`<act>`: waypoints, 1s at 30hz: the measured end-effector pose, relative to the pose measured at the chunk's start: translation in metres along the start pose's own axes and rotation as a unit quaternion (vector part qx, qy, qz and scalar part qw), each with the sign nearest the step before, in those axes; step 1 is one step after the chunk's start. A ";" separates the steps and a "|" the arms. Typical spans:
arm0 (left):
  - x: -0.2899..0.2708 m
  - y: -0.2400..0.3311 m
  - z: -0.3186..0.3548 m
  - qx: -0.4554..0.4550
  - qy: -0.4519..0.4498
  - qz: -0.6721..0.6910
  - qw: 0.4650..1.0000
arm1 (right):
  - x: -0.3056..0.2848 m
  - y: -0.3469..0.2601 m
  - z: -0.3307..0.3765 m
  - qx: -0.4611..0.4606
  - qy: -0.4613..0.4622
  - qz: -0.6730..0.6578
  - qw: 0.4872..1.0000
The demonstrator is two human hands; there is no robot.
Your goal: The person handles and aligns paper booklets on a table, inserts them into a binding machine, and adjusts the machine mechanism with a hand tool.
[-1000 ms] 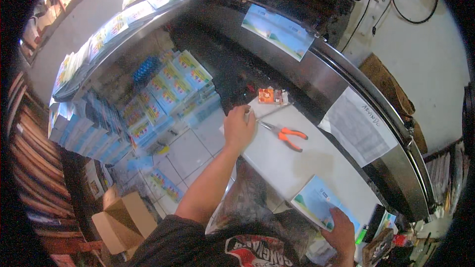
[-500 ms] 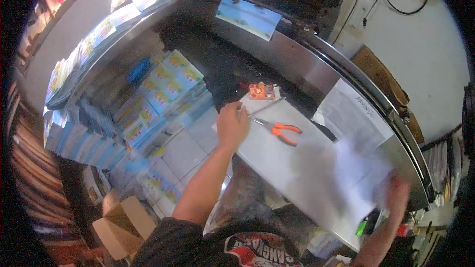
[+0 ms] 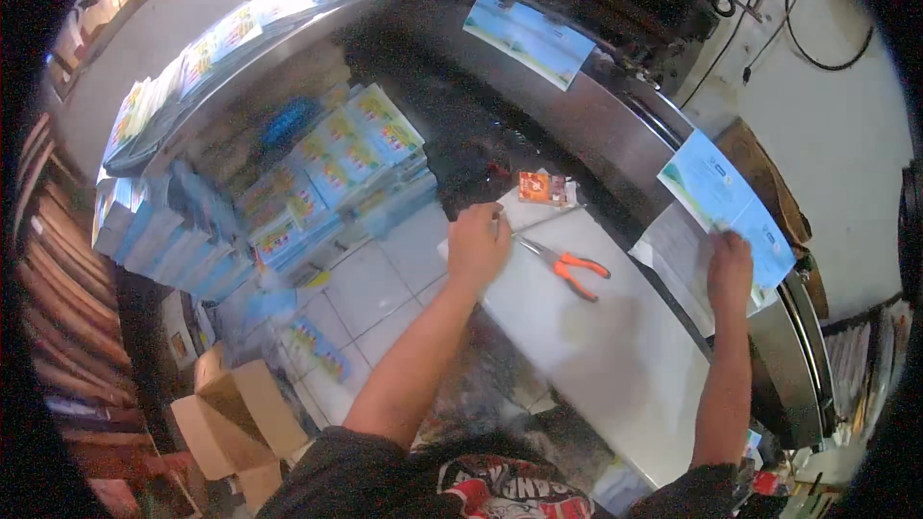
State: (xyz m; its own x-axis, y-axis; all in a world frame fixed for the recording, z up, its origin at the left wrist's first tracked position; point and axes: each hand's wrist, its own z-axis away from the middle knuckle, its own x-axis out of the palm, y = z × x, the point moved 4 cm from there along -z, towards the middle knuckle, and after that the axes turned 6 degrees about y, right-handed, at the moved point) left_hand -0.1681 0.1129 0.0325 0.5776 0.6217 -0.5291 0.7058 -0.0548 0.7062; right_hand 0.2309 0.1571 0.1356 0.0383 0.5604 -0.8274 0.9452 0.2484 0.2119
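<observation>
Over the right side of the metal panel lies a blue printed sheet (image 3: pixel 707 173). My right hand (image 3: pixel 729 274) is at its lower edge, fingers closed on it. My left hand (image 3: pixel 479 248) rests, fingers curled, at the far end of a white board (image 3: pixel 615 365); what it may hold is hidden. From beside its fingertips a thin metal rod (image 3: pixel 553 219) runs out to the right. Pliers with orange handles (image 3: pixel 577 269) lie on the board just right of this hand. A small orange-and-white packet (image 3: pixel 543 188) sits at the board's far end.
Another blue printed sheet (image 3: pixel 529 38) hangs on the metal panel (image 3: pixel 615 111), and a white paper (image 3: pixel 678 250) lies below my right hand's sheet. Stacks of printed sheets (image 3: pixel 356 149) stand at left on the tiled floor (image 3: pixel 385 274). An open cardboard box (image 3: pixel 236 418) is at lower left.
My right hand has moved up and away from the board's near end, bringing the sheet onto the metal panel over the white paper. My left hand stays by the pliers. The view has shifted slightly.
</observation>
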 end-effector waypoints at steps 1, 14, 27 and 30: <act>0.002 0.001 0.001 -0.001 -0.003 0.003 1.000 | -0.003 -0.004 0.017 0.044 -0.064 -0.022 0.997; -0.003 0.004 0.003 0.045 0.026 -0.001 0.999 | -0.032 -0.049 0.229 0.185 -0.141 -0.155 0.960; -0.003 -0.002 0.004 0.027 0.011 -0.023 0.999 | -0.032 -0.056 0.227 0.233 -0.115 -0.147 0.954; -0.002 -0.001 0.002 0.013 0.008 -0.027 1.000 | -0.032 -0.055 0.226 0.231 -0.105 -0.141 0.957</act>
State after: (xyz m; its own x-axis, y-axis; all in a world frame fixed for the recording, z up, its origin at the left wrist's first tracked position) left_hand -0.1689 0.1101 0.0321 0.5312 0.6369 -0.5587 0.7466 -0.0401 0.6641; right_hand 0.2509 -0.0529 0.0326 -0.2214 0.3387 -0.9145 0.9681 -0.0362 -0.2478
